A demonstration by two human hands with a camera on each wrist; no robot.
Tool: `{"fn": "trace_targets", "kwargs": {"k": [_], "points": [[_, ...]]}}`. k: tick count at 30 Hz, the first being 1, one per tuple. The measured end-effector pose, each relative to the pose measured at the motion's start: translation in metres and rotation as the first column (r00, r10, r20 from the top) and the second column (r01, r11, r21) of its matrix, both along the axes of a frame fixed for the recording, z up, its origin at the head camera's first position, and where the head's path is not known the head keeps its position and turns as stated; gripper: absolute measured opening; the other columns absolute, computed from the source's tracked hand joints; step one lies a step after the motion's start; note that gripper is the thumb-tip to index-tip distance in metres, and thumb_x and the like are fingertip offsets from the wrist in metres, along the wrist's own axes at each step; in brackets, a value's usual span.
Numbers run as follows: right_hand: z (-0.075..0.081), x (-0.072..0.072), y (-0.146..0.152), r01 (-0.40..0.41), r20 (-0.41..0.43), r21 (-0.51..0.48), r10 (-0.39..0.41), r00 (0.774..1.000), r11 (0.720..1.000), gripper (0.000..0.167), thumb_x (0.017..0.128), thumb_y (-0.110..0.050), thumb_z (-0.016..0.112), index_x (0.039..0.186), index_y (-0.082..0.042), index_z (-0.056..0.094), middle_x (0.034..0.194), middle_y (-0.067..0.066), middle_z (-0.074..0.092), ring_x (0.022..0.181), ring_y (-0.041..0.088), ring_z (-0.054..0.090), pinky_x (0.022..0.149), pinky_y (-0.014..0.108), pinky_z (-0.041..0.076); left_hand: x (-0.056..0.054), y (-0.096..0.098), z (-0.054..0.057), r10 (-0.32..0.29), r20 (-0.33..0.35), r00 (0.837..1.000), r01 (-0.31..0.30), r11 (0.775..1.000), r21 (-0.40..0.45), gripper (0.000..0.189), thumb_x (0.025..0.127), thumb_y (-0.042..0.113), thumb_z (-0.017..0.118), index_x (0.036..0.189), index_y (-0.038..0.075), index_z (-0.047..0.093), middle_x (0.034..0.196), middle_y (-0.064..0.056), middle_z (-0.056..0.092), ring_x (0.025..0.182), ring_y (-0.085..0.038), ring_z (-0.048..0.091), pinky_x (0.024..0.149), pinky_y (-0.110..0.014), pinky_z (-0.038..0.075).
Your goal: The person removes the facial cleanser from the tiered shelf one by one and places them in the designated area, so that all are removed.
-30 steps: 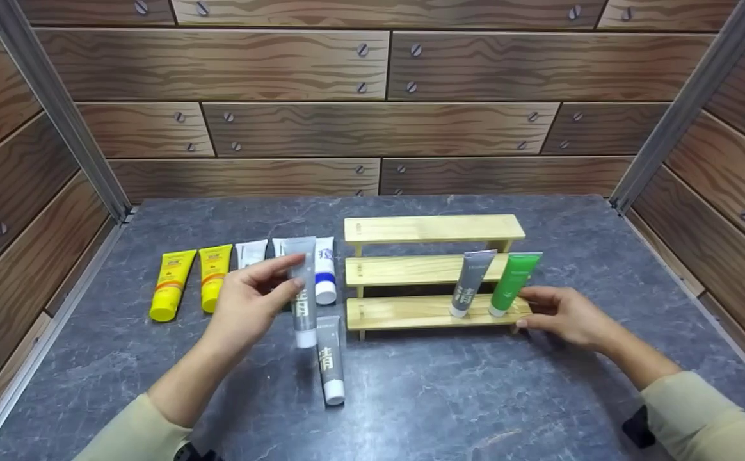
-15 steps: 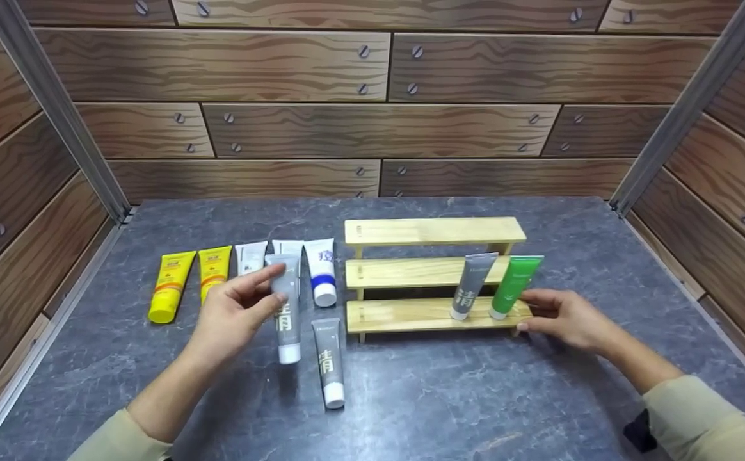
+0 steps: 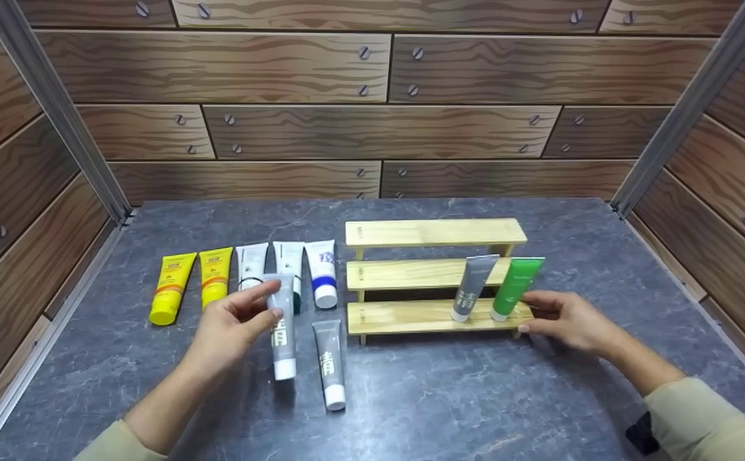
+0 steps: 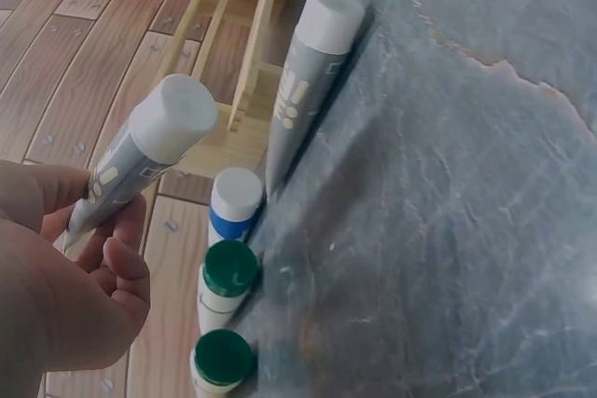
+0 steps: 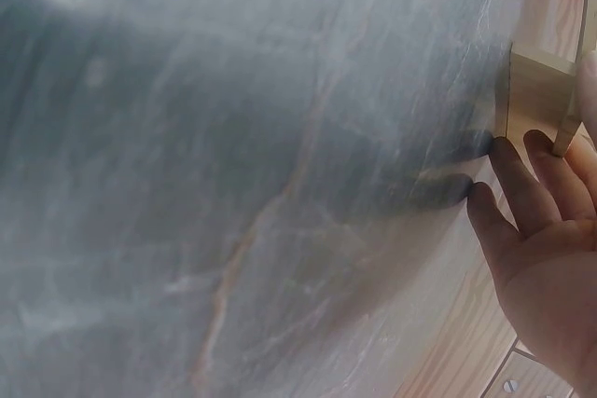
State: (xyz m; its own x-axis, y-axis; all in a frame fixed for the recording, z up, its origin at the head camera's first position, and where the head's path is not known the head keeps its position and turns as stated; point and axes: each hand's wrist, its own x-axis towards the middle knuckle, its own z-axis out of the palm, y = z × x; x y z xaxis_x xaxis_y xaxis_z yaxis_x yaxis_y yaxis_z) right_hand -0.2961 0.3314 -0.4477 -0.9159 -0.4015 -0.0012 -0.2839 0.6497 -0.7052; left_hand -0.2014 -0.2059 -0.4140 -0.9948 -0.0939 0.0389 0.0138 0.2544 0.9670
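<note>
Head: held tube point(image 3: 285, 336) fore-aft, cap point(image 3: 285, 369) nearest

White-capped grey tube point(image 3: 285, 336) in mid-air

2 plain, pale khaki fabric sleeves point(image 3: 699, 410) show; 1 small, black, blocky object point(image 3: 642, 433) sits just beside the right one.
</note>
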Motion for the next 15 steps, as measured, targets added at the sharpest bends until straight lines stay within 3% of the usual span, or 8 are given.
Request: {"fn": "trace_targets", "kwargs": {"k": [7, 15], "points": [[0.0, 0.0, 0.0, 0.012, -0.005, 0.025, -0.011, 1.0, 1.0, 0.063, 0.093, -0.023, 0.084, 0.141, 0.01, 0.06, 0.137, 0.029, 0.065, 0.123, 0.043, 0.066, 0.103, 0.046, 0.055, 0.001, -0.001, -0.007, 0.001, 0.011, 1.0, -0.001, 1.0, 0.006, 0.044, 0.094, 0.004, 0.078, 0.137, 0.01, 0.072, 0.129, -0.01, 0.074, 0.103, -0.022, 0.064, 0.08, -0.023, 0.056], [0.001, 0.0, -0.001, 0.007, 0.002, 0.015, -0.007, 1.0, 1.0, 0.063, 0.093, -0.022, 0.083, 0.142, 0.009, 0.06, 0.136, 0.029, 0.065, 0.121, 0.042, 0.067, 0.101, 0.041, 0.056, 0.001, -0.003, -0.015, -0.002, 0.049, 0.999, 0.002, 1.0, -0.007, 0.043, 0.094, 0.003, 0.078, 0.137, 0.011, 0.073, 0.128, -0.008, 0.074, 0.102, -0.022, 0.063, 0.08, -0.024, 0.056]]}}
